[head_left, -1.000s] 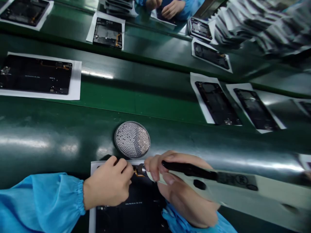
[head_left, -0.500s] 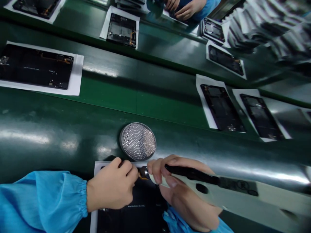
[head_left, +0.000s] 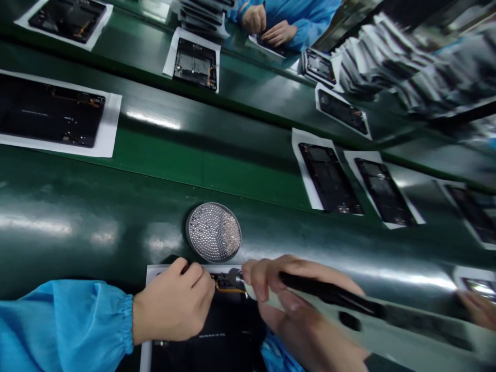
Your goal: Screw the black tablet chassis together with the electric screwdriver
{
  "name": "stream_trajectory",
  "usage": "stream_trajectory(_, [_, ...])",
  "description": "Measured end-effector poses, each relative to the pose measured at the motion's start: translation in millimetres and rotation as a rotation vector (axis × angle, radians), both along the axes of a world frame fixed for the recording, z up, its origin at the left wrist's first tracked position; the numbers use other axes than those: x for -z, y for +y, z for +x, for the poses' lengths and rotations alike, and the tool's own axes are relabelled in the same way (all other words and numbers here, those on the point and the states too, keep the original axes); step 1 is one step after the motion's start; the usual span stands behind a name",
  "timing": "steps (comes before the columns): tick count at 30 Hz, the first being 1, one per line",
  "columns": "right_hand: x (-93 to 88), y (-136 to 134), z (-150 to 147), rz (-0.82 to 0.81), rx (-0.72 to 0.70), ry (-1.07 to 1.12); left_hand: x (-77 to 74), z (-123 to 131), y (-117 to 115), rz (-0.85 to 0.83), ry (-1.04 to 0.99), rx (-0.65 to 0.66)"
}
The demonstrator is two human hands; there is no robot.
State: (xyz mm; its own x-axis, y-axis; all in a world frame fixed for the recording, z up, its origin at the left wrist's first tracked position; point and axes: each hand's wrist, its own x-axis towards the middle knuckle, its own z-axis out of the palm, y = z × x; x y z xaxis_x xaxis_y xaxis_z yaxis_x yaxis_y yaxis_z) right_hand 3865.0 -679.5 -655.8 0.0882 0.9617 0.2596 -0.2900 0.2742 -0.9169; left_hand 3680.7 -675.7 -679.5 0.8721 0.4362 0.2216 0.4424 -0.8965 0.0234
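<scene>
My left hand (head_left: 174, 305) rests curled on the upper edge of a black phone housing (head_left: 205, 336), its fingertips beside an orange flex cable (head_left: 230, 290). Whatever lies under those fingertips is hidden. My right hand (head_left: 298, 305) grips a white and black electric screwdriver (head_left: 333, 299), whose metal tip (head_left: 234, 277) sits just right of my left fingers at the housing's edge. The housing lies on a white paper sheet (head_left: 155, 274), partly covered by my hands. Directly above them stands a round metal screw tray (head_left: 213, 232) holding many small screws.
Several black housings on white sheets lie along the green conveyor belt (head_left: 77, 227). A co-worker's hands (head_left: 267, 26) work at the far end. Stacked papers (head_left: 380, 72) fill the upper right, and another person's hand (head_left: 478, 310) enters at the right edge.
The whole scene has shifted left and tilted in view. My right hand and screwdriver have slid slightly right and down, and a hand and another housing have appeared at the right edge.
</scene>
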Motion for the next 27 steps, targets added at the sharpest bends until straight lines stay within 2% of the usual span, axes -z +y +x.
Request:
stream_trajectory(4, [-1.0,16.2,7.3,0.091,0.134,0.027,-1.0,4.7,2.4,-0.018,0.030,0.010])
stream_trajectory(8, [9.0,26.3,8.0,0.083,0.175,0.042,0.6,13.1,2.4,-0.061,0.046,-0.008])
stream_trajectory(14, [14.4,23.4,14.7,0.024,0.125,0.029,6.8,25.8,-2.8,-0.080,0.019,-0.069])
stream_trajectory(22, [17.8,25.5,21.4,0.045,0.133,0.028,5.5,30.8,-3.2,-0.101,0.017,-0.049])
stream_trajectory(27, [21.2,24.5,30.8,0.045,0.115,0.028,9.7,40.2,-4.0,-0.096,0.028,-0.033])
